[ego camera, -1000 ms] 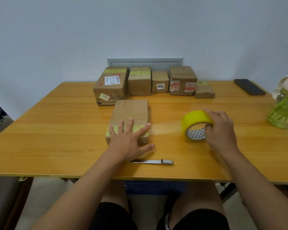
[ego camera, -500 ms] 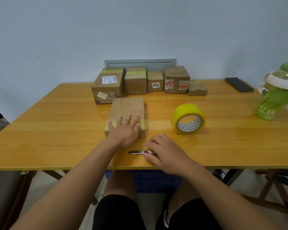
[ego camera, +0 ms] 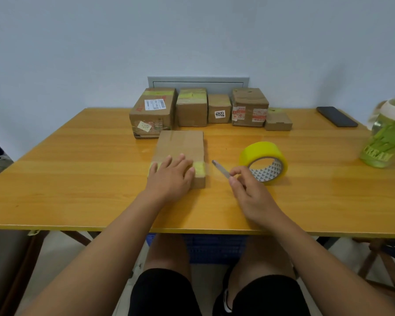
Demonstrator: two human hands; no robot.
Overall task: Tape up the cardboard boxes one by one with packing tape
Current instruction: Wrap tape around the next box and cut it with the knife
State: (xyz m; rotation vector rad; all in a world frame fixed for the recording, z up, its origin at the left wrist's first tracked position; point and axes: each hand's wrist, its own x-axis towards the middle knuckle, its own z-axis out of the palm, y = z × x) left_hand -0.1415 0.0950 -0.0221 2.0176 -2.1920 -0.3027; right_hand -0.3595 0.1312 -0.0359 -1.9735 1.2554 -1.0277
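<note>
A flat cardboard box [ego camera: 180, 153] on the counter [ego camera: 78, 179] is pressed down by the flat, unclenched left hand [ego camera: 170, 179], while a utility knife [ego camera: 220, 170] is pinched in the right hand [ego camera: 249, 192] beside the tape roll [ego camera: 263, 161]; fingers could be nicked if the blade slips.

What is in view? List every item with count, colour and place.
flat box: 1, brown with a yellow tape strip, table centre, under the left hand
back boxes: 5, brown, rowed along the table's far edge
tape roll: 1, yellow, on edge, right of the flat box
knife: 1, grey, held above the table
phone: 1, black, far right
bottle: 1, green, right edge
table: 1, orange wood
left hand: flat on the flat box
right hand: pinches the knife
</note>
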